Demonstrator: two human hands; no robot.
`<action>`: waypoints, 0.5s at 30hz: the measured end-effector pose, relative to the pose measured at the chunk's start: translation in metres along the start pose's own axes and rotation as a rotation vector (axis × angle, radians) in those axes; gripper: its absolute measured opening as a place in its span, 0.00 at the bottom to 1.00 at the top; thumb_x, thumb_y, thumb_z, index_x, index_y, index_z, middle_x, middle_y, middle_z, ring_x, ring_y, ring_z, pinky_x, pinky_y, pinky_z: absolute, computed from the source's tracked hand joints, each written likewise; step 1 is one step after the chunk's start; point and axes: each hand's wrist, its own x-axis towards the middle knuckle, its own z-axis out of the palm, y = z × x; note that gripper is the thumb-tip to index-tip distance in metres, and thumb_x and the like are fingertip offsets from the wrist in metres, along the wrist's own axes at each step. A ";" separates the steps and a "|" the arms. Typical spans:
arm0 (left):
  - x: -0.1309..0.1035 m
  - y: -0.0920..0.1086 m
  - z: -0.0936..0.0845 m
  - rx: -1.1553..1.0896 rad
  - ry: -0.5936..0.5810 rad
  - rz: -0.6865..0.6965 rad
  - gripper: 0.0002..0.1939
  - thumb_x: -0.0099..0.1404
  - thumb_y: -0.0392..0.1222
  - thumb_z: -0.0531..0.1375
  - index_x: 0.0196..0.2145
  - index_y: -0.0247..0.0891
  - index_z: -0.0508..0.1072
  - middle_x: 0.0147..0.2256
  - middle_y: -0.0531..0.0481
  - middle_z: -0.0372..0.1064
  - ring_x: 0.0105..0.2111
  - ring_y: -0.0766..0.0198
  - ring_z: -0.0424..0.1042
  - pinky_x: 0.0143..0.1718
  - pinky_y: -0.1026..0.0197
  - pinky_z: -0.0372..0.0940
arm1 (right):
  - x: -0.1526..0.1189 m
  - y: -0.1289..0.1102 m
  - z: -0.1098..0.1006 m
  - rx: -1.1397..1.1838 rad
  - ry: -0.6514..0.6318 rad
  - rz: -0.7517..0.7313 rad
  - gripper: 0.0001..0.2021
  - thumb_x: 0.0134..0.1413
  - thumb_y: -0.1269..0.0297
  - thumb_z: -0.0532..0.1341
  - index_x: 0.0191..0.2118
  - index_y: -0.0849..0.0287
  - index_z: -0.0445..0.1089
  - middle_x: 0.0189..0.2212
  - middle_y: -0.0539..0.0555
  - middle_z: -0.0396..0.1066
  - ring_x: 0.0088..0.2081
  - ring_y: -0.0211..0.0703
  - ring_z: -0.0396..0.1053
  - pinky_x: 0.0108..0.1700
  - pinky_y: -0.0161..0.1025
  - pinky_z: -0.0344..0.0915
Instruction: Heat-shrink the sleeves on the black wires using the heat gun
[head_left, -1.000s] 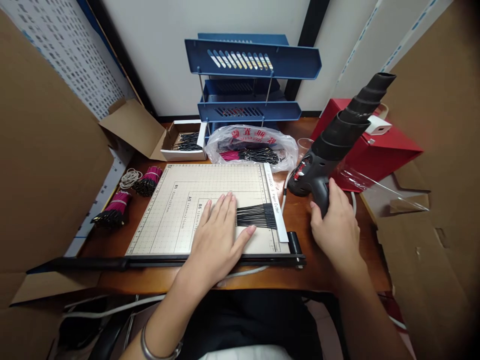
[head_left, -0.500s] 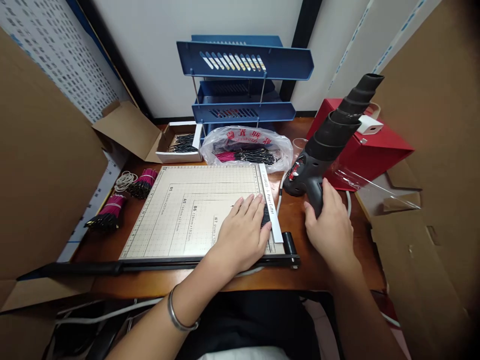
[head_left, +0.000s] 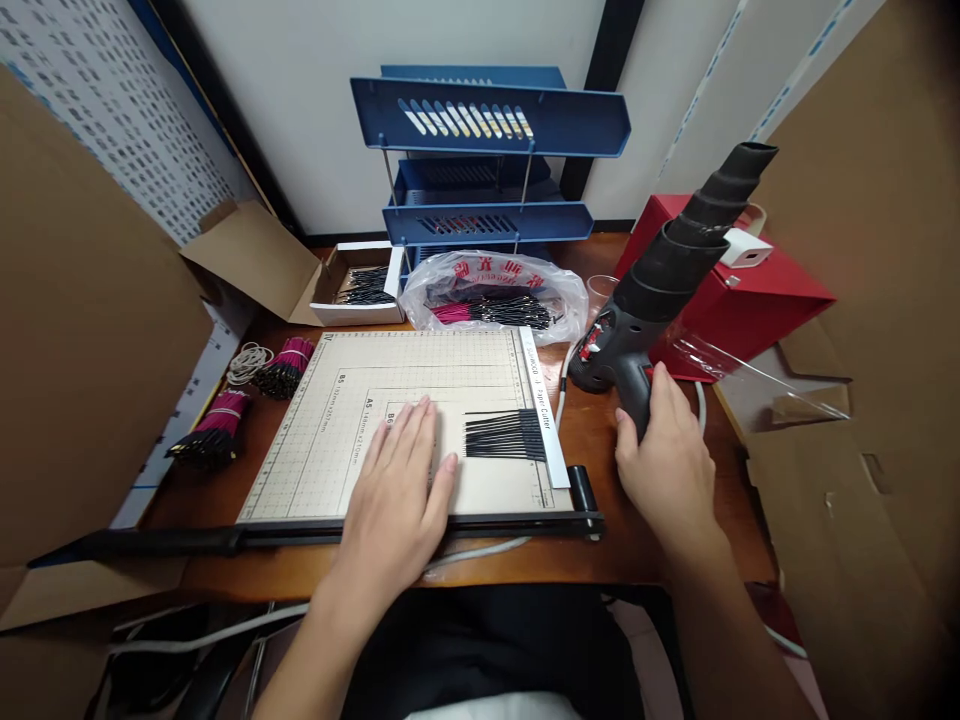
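My left hand [head_left: 397, 485] is over the middle of the paper cutter's [head_left: 420, 350] cream gridded board, fingers stretched out and holding nothing. Just right of its fingertips lies a row of thin black strands [head_left: 502, 435], side by side, their right ends reaching under the white guard strip [head_left: 545, 410]. My right hand [head_left: 667, 455] is wrapped around the handle of a black heat gun [head_left: 652, 290]. Its stepped nozzle points up and away to the right. The cutter's black blade arm [head_left: 172, 540] lies down along the near edge.
Behind the cutter are a clear plastic bag [head_left: 495, 290] and a small box [head_left: 358, 285], both holding strands. Blue file trays [head_left: 487, 125] stand at the back. Pink-banded bundles [head_left: 217, 425] lie left. A red box [head_left: 720, 300] stands right, near cardboard [head_left: 802, 540].
My left hand has moved left from beside the guard strip, and the row of black strands now shows. My right hand keeps its hold on the heat gun, almost unmoved.
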 end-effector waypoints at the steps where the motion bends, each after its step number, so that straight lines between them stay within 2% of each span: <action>1: 0.000 -0.001 0.001 0.001 -0.030 0.004 0.31 0.78 0.50 0.43 0.72 0.32 0.51 0.72 0.40 0.51 0.72 0.52 0.50 0.72 0.42 0.48 | -0.001 0.001 0.001 -0.006 0.004 -0.004 0.34 0.65 0.59 0.51 0.74 0.64 0.47 0.70 0.66 0.56 0.64 0.68 0.63 0.59 0.64 0.67; 8: 0.021 0.010 0.002 -0.023 -0.163 0.041 0.31 0.79 0.52 0.41 0.72 0.35 0.54 0.72 0.46 0.50 0.73 0.53 0.45 0.73 0.39 0.45 | -0.001 0.001 -0.002 -0.021 -0.005 -0.014 0.35 0.65 0.58 0.51 0.74 0.62 0.46 0.70 0.67 0.55 0.63 0.69 0.63 0.56 0.65 0.68; 13: 0.020 0.010 0.002 -0.005 -0.162 0.074 0.31 0.79 0.53 0.41 0.71 0.36 0.56 0.72 0.48 0.51 0.73 0.53 0.45 0.73 0.38 0.44 | 0.000 0.005 -0.001 -0.020 -0.031 0.010 0.35 0.65 0.57 0.52 0.74 0.61 0.46 0.70 0.66 0.55 0.63 0.70 0.63 0.56 0.66 0.68; 15: 0.019 0.010 0.003 0.000 -0.163 0.077 0.31 0.79 0.53 0.41 0.71 0.35 0.55 0.72 0.48 0.50 0.73 0.53 0.45 0.73 0.38 0.44 | 0.000 0.003 0.000 0.004 0.032 -0.009 0.36 0.65 0.56 0.55 0.74 0.63 0.48 0.70 0.68 0.55 0.65 0.69 0.61 0.60 0.66 0.65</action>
